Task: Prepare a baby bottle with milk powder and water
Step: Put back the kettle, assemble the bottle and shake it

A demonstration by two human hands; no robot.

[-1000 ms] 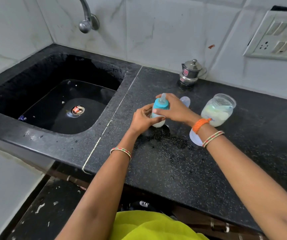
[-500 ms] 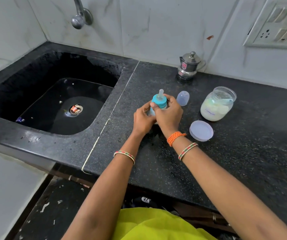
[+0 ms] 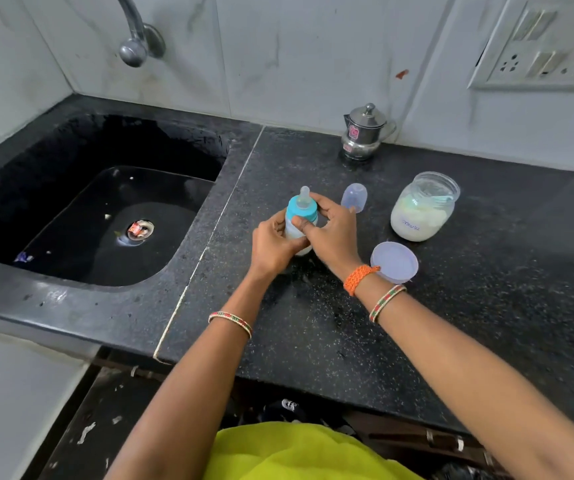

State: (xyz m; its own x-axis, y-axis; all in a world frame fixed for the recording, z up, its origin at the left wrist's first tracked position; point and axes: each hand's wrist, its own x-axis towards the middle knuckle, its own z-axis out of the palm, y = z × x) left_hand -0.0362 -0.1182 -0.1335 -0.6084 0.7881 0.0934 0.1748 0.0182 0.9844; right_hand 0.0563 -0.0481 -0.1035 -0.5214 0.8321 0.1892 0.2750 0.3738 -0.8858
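Note:
A small baby bottle (image 3: 298, 223) with a teal collar and clear teat stands on the black counter (image 3: 313, 334), milky white inside. My left hand (image 3: 271, 247) grips its body from the left. My right hand (image 3: 330, 230) curls round the teal collar, thumb in front. The bottle's clear cap (image 3: 354, 197) stands just behind my right hand. An open jar of milk powder (image 3: 422, 207) sits to the right, its round lid (image 3: 394, 261) lying flat in front of it.
A black sink (image 3: 81, 220) with standing water lies to the left, under a wall tap (image 3: 136, 39). A small steel pot (image 3: 365, 133) stands at the back by the wall. A socket panel (image 3: 541, 57) is at the upper right.
My right hand has shifted from over the bottle's top to around its collar, uncovering the teat. The lid and cap are now in plain sight. The bottle stays in place.

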